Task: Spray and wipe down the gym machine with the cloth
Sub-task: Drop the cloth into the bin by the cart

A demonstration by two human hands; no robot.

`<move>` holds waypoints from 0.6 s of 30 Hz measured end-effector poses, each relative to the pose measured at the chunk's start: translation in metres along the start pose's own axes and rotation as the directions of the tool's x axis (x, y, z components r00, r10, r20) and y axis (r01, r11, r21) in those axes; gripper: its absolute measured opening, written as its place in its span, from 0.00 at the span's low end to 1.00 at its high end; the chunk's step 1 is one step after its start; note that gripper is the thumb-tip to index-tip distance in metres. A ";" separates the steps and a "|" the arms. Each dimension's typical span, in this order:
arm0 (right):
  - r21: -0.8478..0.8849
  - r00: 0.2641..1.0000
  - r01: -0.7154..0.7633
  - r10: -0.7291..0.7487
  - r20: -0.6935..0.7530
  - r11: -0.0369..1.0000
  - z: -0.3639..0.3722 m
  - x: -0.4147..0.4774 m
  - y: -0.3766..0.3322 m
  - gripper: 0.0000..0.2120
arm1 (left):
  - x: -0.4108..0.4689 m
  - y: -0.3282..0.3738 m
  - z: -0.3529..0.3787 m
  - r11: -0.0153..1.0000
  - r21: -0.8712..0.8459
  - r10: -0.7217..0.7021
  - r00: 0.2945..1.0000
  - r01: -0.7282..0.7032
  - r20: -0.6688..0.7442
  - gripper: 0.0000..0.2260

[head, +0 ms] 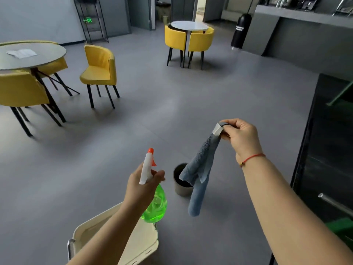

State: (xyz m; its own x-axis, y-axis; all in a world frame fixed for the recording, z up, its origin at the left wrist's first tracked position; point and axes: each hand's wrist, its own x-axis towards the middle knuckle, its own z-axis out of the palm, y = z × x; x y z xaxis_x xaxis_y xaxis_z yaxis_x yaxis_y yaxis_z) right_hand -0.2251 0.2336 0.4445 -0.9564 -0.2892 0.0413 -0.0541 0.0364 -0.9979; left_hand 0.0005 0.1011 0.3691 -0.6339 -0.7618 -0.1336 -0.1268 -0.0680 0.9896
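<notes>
Open grey floor [172, 104] takes up most of the room, with yellow chairs [100, 67] well off to the left. A dark framed structure [328, 150] runs down the right edge. It may be part of the gym machine, though that cannot be confirmed. A cream tray-like piece [145, 243] lies low beneath the left forearm. The blue cloth [200, 169] hangs full length from the right hand [241, 136], whose grip is pinched together on its top corner by the label tab, apparently so it falls open for wiping. The green spray bottle [155, 205] sits upright in the left hand [142, 188], grip clamped round its neck and nozzle facing forward, ready to fire. A small grey pot [180, 189] stands on the floor behind the cloth. Judgement: both tools are in hand, and neither spraying nor wiping has begun.
</notes>
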 end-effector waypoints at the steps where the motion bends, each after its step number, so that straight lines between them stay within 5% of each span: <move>1: 0.017 0.999 -0.010 0.011 -0.038 1.000 0.008 0.013 0.001 0.11 | 0.016 0.001 -0.002 1.000 0.019 0.003 1.000 -0.004 0.015 0.08; 7: 0.067 0.972 -0.059 0.072 -0.224 0.996 0.037 0.076 0.013 0.07 | 0.078 -0.006 -0.019 0.992 0.128 0.005 1.000 -0.009 0.026 0.03; 11: 0.054 0.956 -0.062 0.075 -0.284 0.997 0.057 0.116 0.022 0.07 | 0.109 -0.011 -0.026 0.994 0.113 0.001 1.000 0.000 -0.004 0.10; 18: -0.116 0.974 -0.101 0.074 -0.216 0.988 0.101 0.164 0.070 0.12 | 0.153 -0.026 -0.016 0.988 0.137 -0.066 0.994 0.078 -0.087 0.09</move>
State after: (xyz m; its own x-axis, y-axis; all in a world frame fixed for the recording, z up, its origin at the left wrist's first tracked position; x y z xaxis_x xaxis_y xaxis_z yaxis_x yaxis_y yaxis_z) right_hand -0.3566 0.0918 0.3761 -0.9971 -0.0720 -0.0225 0.0095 0.1763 -0.9843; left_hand -0.0805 -0.0237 0.3236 -0.5553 -0.8088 -0.1938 -0.2791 -0.0384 0.9595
